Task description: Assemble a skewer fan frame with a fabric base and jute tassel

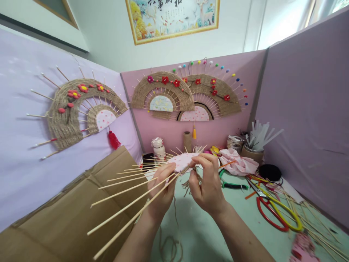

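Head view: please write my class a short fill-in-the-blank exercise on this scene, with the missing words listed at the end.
1. The left hand holds a fan, with the right hand at its edge; its nearest sticks reach toward the lower ____ of the view.
2. On the wall at the left, the tassel is ____.
3. The brown tube stands to the ____ of the bottle.
4. The scissors have one red loop and one ____ loop.

Missing words: left; red; right; yellow.

Gold-framed picture (pixel 176 20) on the wall (pixel 100 40), white bottle (pixel 158 148) near a brown tube (pixel 187 142), brown cardboard (pixel 65 214) at left
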The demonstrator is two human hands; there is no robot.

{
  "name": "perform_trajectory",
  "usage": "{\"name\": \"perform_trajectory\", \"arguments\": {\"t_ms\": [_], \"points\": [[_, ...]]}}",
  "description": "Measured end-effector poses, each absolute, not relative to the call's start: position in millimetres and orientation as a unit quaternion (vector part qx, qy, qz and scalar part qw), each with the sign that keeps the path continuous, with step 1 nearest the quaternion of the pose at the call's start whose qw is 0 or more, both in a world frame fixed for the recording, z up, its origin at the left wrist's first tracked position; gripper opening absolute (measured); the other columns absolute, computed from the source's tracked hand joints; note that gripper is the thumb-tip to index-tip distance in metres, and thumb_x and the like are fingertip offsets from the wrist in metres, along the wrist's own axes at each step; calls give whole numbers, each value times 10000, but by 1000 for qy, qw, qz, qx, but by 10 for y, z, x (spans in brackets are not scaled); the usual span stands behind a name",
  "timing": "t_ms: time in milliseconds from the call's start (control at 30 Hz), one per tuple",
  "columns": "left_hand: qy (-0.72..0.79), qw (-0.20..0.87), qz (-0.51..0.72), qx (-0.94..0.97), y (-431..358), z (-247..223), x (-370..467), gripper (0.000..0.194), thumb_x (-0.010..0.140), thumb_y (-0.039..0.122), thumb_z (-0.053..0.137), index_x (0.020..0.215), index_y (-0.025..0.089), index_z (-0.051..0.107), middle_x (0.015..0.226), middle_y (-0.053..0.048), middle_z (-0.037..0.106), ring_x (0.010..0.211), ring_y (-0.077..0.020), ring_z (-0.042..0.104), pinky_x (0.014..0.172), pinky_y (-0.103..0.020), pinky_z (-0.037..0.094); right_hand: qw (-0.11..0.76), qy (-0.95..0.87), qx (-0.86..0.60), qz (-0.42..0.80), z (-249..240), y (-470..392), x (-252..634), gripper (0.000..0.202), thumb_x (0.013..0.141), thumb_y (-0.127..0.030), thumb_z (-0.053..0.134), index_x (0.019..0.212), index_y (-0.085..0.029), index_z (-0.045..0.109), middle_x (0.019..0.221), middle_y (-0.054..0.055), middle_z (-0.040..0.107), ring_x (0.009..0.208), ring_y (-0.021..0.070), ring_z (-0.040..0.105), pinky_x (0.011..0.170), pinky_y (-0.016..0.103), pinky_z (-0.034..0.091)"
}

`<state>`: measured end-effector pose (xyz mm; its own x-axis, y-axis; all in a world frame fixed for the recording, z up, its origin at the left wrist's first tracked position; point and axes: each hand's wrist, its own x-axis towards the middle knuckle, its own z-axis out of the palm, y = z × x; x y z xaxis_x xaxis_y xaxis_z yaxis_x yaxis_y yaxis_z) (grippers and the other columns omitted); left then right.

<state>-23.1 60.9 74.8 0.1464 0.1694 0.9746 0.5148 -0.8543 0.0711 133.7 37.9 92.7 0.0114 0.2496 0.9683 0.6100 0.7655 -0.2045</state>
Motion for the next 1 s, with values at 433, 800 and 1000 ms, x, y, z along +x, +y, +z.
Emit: {"name": "perform_trajectory", "arguments": {"t_ms": [433,800,1000], "points": [[-244,100,-628,-732,654,720,-238,326,869,77,631,1169,204,629,1065,-65,716,1034,-187,674,936,-347,550,703,-630,-290,-156,970,262,1349,339,817,-45,497,1117,-196,541,1003,80,565,991,238,534,841,459,486],[-289,73,-652,-697,640,729,-229,241,867,128,658,1095,206,672,1020,-45,719,976,-183,678,875,-335,572,693,-646,-272,-169,850,298,1184,383,802,0,508,1145,-172,524,1107,117,543,1047,241,583,857,484,530],[-313,89,-642,-694,602,747,-221,195,893,162,631,1077,207,674,1013,-45,726,953,-181,690,860,-320,572,694,-640,-278,-176,833,278,1108,406,811,-22,530,1182,-185,516,1153,121,525,1085,238,602,857,464,572]]}}
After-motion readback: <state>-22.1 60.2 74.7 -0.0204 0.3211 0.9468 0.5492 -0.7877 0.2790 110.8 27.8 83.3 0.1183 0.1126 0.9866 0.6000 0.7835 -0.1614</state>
